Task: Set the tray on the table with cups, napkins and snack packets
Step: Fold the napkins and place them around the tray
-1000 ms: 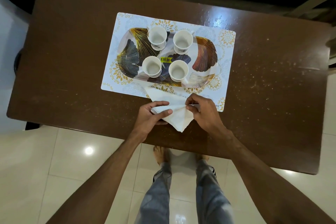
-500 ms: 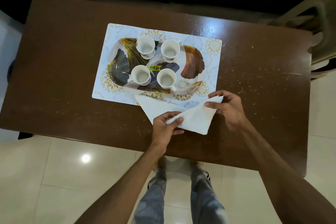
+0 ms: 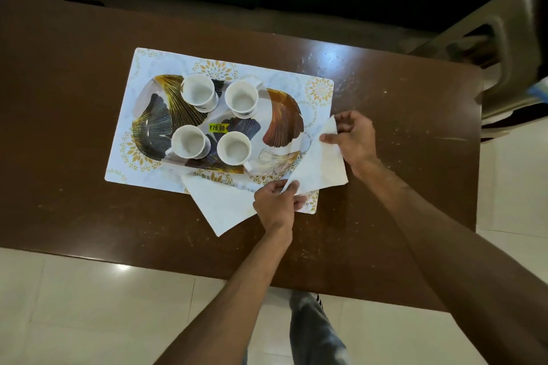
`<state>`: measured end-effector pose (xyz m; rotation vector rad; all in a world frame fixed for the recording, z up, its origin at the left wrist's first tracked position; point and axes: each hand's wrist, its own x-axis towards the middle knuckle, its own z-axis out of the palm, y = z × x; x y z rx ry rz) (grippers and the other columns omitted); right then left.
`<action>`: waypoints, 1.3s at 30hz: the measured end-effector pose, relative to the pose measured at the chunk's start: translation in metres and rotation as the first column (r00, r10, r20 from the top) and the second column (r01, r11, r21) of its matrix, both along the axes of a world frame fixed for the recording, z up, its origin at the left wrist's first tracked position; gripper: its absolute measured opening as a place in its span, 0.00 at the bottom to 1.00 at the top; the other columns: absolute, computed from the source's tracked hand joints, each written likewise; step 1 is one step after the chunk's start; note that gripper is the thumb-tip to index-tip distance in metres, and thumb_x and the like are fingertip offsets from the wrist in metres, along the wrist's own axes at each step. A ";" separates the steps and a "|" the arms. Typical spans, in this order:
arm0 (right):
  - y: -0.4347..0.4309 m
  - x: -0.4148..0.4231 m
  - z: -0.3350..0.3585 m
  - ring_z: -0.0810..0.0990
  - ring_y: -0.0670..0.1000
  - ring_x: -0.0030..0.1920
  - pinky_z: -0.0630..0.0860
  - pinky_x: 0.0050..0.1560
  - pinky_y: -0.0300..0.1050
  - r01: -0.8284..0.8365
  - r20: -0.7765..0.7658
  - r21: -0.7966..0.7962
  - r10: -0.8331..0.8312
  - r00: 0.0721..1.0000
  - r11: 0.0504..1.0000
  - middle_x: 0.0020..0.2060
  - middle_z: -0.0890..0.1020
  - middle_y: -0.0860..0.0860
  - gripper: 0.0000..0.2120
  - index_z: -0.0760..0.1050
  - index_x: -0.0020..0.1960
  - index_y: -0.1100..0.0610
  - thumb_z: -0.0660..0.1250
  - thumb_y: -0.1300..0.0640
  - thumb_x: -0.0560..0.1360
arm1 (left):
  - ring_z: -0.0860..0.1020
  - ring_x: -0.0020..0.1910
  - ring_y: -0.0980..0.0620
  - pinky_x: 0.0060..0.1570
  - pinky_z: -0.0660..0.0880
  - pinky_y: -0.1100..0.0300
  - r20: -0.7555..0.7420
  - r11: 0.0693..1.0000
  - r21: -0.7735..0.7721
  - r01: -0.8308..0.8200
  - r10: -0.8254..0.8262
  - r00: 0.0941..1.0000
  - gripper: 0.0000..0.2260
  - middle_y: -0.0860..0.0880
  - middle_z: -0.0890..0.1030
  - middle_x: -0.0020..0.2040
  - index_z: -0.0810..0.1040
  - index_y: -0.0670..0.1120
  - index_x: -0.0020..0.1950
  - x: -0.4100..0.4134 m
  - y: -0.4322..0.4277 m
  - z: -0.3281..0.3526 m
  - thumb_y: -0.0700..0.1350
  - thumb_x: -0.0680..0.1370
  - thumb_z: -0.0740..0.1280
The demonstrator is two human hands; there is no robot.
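My left hand (image 3: 275, 206) pinches the near corner of the white folded paper napkin (image 3: 321, 163), my right hand (image 3: 354, 142) its far corner. It's over the right end of the white gold-patterned placemat (image 3: 318, 92), beside the oval leaf-print tray (image 3: 284, 115) with 4 white cups (image 3: 197, 92). 2nd white napkin (image 3: 222, 204) lies flat at the placemat's near edge.

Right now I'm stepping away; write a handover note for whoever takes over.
Left hand pinches the near corner of a napkin, right hand its far corner, at the right end of the tray.
It sits on a mat on the table, four cups on it; another napkin lies at its near edge.
Done: tray, cups, one napkin. Left: this napkin, snack packets (none in view).
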<state>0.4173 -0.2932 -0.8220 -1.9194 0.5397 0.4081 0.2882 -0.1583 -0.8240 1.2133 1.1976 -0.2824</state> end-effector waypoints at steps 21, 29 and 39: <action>0.006 -0.018 -0.034 0.71 0.58 0.65 0.72 0.64 0.52 -0.464 0.189 -0.719 0.789 0.585 0.517 0.67 0.74 0.56 0.16 0.77 0.65 0.56 0.69 0.58 0.78 | 0.84 0.28 0.46 0.29 0.81 0.57 0.010 0.993 0.099 -0.065 0.064 0.998 0.07 0.44 0.85 0.32 0.82 0.41 0.47 0.016 -0.015 -0.005 0.44 0.78 0.73; 0.017 0.016 -0.028 0.75 0.56 0.63 0.73 0.63 0.48 -0.518 0.261 -0.561 0.731 0.630 0.646 0.64 0.78 0.55 0.17 0.80 0.61 0.59 0.72 0.68 0.73 | 0.84 0.28 0.47 0.28 0.80 0.61 0.019 0.994 0.101 -0.041 0.039 0.999 0.06 0.47 0.85 0.32 0.81 0.46 0.43 0.016 -0.010 -0.005 0.46 0.79 0.70; 0.021 0.023 -0.027 0.76 0.57 0.64 0.75 0.65 0.51 -0.527 0.254 -0.543 0.726 0.639 0.653 0.63 0.78 0.55 0.15 0.82 0.59 0.61 0.72 0.69 0.73 | 0.84 0.28 0.49 0.32 0.82 0.58 0.039 0.984 0.179 -0.016 0.009 0.999 0.06 0.47 0.85 0.34 0.82 0.45 0.46 0.013 -0.001 -0.007 0.46 0.79 0.71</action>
